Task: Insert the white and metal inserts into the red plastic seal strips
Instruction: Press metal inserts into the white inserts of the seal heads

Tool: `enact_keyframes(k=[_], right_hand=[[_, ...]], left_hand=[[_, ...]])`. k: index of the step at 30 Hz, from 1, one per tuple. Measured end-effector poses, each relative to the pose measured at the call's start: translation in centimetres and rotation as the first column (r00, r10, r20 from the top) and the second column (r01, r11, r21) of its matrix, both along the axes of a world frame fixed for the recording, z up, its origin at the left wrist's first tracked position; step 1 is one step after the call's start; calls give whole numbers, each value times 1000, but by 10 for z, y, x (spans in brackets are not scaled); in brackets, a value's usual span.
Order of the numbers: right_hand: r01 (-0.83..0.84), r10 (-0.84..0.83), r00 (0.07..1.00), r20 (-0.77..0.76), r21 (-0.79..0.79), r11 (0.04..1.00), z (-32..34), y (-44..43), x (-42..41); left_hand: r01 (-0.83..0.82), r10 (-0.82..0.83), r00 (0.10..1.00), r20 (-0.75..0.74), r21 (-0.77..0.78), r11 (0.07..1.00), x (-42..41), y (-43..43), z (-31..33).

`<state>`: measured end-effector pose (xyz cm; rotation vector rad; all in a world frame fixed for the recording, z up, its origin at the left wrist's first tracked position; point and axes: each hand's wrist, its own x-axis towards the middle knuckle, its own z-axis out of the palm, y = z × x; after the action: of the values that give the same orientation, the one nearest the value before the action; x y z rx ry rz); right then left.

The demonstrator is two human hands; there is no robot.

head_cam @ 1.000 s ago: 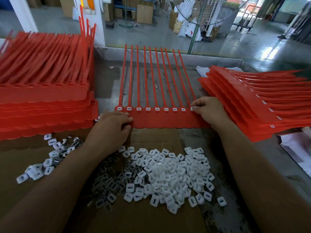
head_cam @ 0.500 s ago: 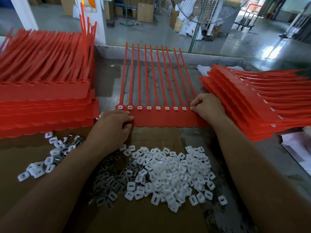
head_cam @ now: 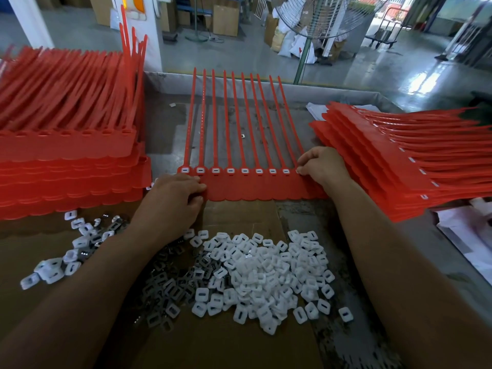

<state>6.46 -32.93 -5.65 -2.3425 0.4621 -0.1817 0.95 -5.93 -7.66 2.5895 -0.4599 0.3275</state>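
Laid flat in the middle of the grey metal desk, thin tails pointing away: a comb-like sheet of red plastic seal strips, joined along a scalloped band. Pinned at its left end by the left hand, fingers and thumb pinching the band's edge, seemingly to stop any sliding. Worked at the far right head by the right hand, curled fingertips pinched on the last socket, probably pressing an insert home; impossible to tell whether one sits under them. Filled along the rest of the row with seated white slotted inserts, flush and evenly spaced. Kept within easy reach on a brown cardboard sheet just in front: a heap of loose white plastic inserts and, to its left, dark grey metal inserts. Flanked by a tall stack of bare red strips on the left and a fanned stack of fitted red strips on the right, likely supply and finished work.
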Motion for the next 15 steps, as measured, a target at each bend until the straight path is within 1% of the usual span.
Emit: enact_keyframes(k=[3, 6, 8, 12, 13, 15], right_hand=[[-7, 8, 999, 40, -27, 1000, -5, -1, -1], [-33, 48, 995, 87, -159, 987, -10, 2, -7], [-53, 75, 993, 94, -220, 974, -11, 5, -11], [-138, 148, 989, 17, -261, 955, 1, 5, -19], [-166, 176, 984, 14, -263, 950, 5, 7, -23], [-204, 228, 972, 58, -276, 939, 10, 11, -33]], left_hand=[[1, -1, 1000, 6, -11, 1000, 1, -1, 0], [0, 0, 1000, -4, 1, 1000, 3, 0, 0], [-3, 3, 1000, -5, -3, 1000, 4, 0, 0], [-8, 8, 1000, 3, -5, 1000, 5, -1, 0], [-7, 7, 1000, 4, -3, 1000, 5, -1, 0], [-5, 5, 1000, 8, 0, 1000, 5, 0, -1]])
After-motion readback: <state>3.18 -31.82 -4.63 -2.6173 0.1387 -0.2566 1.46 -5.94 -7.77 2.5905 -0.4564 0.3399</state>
